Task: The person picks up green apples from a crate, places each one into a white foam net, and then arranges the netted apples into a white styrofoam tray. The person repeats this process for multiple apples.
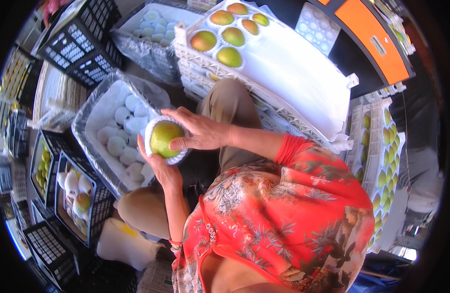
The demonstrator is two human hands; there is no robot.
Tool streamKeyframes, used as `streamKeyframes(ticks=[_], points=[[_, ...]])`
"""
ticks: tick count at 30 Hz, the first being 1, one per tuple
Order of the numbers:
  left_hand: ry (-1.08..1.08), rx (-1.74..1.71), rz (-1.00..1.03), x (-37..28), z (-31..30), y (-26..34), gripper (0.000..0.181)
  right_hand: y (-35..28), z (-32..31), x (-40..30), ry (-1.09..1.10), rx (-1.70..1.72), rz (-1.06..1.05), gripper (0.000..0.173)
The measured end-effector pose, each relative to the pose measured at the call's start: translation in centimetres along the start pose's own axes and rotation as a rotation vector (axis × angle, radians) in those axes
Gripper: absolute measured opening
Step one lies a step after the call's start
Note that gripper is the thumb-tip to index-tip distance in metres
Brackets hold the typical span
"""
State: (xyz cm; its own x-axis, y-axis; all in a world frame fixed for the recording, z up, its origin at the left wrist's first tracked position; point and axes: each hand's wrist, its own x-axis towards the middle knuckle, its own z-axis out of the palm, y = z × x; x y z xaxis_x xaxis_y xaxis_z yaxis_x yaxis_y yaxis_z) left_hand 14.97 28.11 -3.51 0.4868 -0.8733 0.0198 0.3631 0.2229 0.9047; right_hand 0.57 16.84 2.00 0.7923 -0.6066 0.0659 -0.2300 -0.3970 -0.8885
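Note:
A green-yellow mango [165,137] sits in a white foam net sleeve [150,128], its bare face turned up towards me. My left hand [166,171] cups it from the lower side. My right hand [206,131] grips it from the other side, thumb on the skin and fingers along the sleeve's edge. Just beyond the fruit stands a plastic-lined crate [96,155] with several foam-sleeved fruits [117,145] inside. To my right a white plastic crate [294,82] lined with white paper tops a stack; several red-green mangoes in foam sleeves [233,36] lie at its far end.
Another lined crate [148,55] of sleeved fruit stands farther off, beside black plastic crates [78,45]. On the left, black crates [96,205] hold fruit, some sleeved. Stacked trays of green mangoes [384,175] stand at right, near an orange-fronted cabinet [371,36]. My knees [225,99] flank the lined crate.

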Motion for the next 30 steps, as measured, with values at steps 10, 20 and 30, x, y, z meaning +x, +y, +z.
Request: streamKeyframes(ticks=[10,20,30], points=[[-0.450,0.111,-0.052,1.3,11.3,0.5,0.101,-0.1,-9.8,-6.5,0.363,0.003,-0.052,0.096],[-0.320,0.395,0.191,0.8,10.2,-3.2,0.072,16.3,-32.8,-10.0,0.902,-0.135,0.536,0.106],[-0.553,1.133,0.810,17.4,22.0,-0.3,0.064,22.8,-38.6,-7.2,0.639,-0.496,0.737,0.107]])
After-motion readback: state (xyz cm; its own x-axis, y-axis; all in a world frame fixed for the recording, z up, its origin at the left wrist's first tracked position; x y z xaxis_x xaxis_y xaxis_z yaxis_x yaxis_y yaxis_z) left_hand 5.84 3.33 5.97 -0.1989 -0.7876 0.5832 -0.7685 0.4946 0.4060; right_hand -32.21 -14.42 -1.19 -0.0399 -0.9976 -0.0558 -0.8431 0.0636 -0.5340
